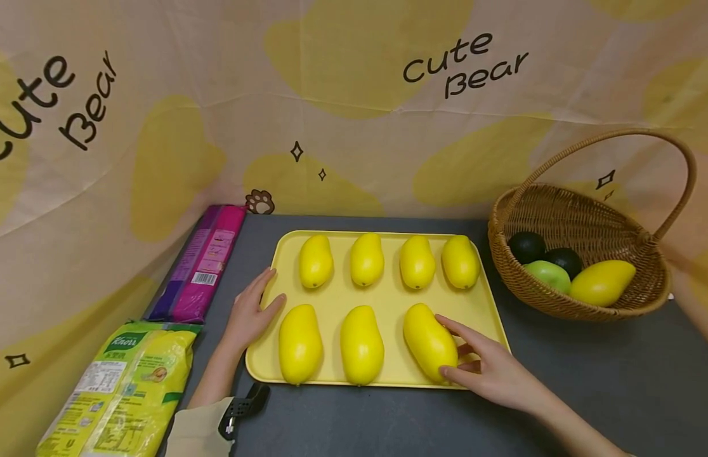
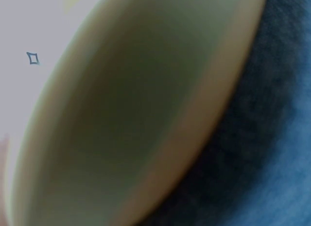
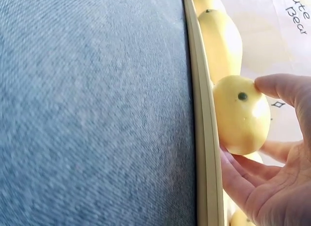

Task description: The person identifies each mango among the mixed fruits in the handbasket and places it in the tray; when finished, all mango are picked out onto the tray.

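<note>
A yellow tray (image 1: 388, 298) carries several yellow mangoes in two rows. My right hand (image 1: 491, 371) holds the front-right mango (image 1: 429, 343), thumb at its near end and fingers along its right side. In the right wrist view the thumb and fingers of the right hand (image 3: 284, 163) span that mango (image 3: 242, 116), which lies by the tray rim (image 3: 206, 138). Two other front mangoes (image 1: 361, 346) stand to its left. My left hand (image 1: 252, 314) rests at the tray's left edge, fingers extended and thumb over the rim. A blurred sleeve (image 2: 121, 109) blocks most of the left wrist view.
A wicker basket (image 1: 571, 209) at the right holds two dark avocados (image 1: 527, 247), a green fruit (image 1: 548, 275) and another mango (image 1: 602, 283). Purple-pink (image 1: 202, 266) and yellow-green (image 1: 125, 387) packets lie at the left. A printed cloth (image 1: 354, 120) hangs behind.
</note>
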{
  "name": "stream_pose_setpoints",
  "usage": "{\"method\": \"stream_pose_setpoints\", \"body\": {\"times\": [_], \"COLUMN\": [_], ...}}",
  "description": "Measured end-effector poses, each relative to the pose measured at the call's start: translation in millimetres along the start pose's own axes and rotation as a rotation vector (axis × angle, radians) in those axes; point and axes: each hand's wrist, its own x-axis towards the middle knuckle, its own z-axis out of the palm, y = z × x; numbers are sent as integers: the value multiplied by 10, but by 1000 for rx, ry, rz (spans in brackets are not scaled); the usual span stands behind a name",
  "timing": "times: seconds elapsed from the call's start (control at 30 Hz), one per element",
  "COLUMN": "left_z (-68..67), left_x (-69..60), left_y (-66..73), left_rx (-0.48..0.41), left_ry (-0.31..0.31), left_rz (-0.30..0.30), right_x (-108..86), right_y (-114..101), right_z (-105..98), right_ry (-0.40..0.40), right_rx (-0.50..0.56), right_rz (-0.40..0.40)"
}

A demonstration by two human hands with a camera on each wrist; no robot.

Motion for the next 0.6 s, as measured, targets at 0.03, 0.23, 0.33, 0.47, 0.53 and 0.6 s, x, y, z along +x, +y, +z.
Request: {"method": "stream_pose_setpoints", "body": {"times": [0.03,0.23,0.33,0.47,0.53,0.6], "left_z": [0,-6,-9,-9,-7,-6], "left_x": [-1,-1,-1,1,3,5], "left_y": [0,6,3,1,2,4], "left_rx": [-1,-3,-5,-7,-5,-3], "left_ry": [0,3,6,6,2,-2], "left_rz": [-1,3,7,6,2,-3], "right_x": [0,-5,-7,-5,-3,0], "right_y": [-7,-36,-47,-69,-82,-92], "right_z": [10,94,135,159,161,160], "right_ry": [5,44,57,64,64,63], "right_rx": [-6,-37,-46,-52,-50,-56], "right_rz": [-3,8,15,30,47,62]}}
